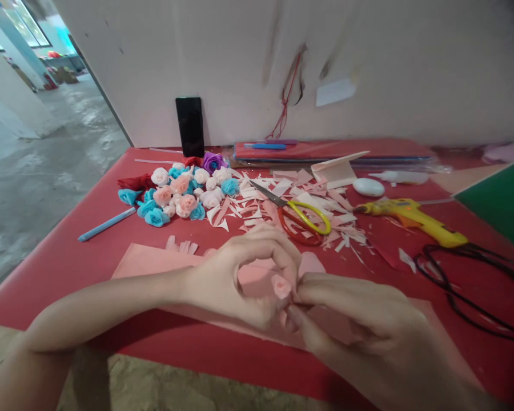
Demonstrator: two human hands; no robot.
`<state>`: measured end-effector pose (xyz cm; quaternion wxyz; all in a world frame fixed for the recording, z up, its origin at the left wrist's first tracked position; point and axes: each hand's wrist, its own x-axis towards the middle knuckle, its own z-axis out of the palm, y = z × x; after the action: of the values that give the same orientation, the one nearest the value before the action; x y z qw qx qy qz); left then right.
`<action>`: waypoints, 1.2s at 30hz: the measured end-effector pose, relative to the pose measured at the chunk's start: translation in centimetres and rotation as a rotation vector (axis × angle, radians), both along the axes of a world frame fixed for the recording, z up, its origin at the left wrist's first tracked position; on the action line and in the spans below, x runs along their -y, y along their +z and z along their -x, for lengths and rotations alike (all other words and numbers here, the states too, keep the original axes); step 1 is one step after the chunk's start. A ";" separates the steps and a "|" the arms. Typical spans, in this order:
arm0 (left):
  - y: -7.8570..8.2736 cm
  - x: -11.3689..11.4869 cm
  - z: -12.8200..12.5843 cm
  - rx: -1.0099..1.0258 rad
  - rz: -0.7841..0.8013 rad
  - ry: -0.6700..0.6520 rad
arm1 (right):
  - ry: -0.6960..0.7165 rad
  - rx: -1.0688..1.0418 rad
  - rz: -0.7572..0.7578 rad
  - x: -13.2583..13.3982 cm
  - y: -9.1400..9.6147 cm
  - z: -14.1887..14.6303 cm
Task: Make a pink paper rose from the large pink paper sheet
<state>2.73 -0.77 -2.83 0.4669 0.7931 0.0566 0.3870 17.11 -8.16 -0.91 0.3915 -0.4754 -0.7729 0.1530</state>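
My left hand [240, 274] curls round a small pink paper rose [281, 285], thumb and fingers pinching it. My right hand [360, 319] meets it from the right, fingers closed on the same rolled pink paper. Both hands hover over a pink paper sheet [154, 261] lying on the red table [60, 268] near its front edge.
A heap of finished paper roses [180, 191] in pink, blue, white and purple lies at back left, a blue pen [106, 224] beside it. Scissors [297, 217] rest on pink scraps. A yellow glue gun [411, 216] with black cord [466, 285] lies right. A black phone [190, 126] leans on the wall.
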 end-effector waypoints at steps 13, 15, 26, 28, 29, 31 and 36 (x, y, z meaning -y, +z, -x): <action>0.3 -0.5 0.5 -0.136 -0.102 -0.127 | 0.078 -0.019 0.247 0.7 -0.8 -0.3; 0.5 -0.5 0.5 -0.142 -0.146 -0.099 | 0.099 -0.029 0.304 0.7 -0.8 -0.4; 0.8 -0.9 0.7 -0.129 -0.268 -0.060 | 0.205 -0.387 0.831 -0.3 0.0 -0.5; 0.8 -0.9 0.7 -0.112 -0.273 -0.049 | 0.228 -0.553 0.939 -0.3 -0.2 -0.5; 0.8 -0.9 0.7 -0.101 -0.269 -0.047 | 0.233 -0.641 0.983 -0.2 -0.3 -0.5; 0.8 -0.8 0.6 -0.087 -0.252 -0.047 | 0.229 -0.769 1.046 -0.1 -0.6 -0.5; 0.7 -0.7 0.4 -0.077 -0.225 -0.037 | 0.297 -0.626 0.975 -0.2 -0.8 -0.5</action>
<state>2.35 -0.05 -2.15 0.3795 0.8557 0.0161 0.3515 17.62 -7.92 -1.76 0.3119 -0.4194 -0.5197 0.6759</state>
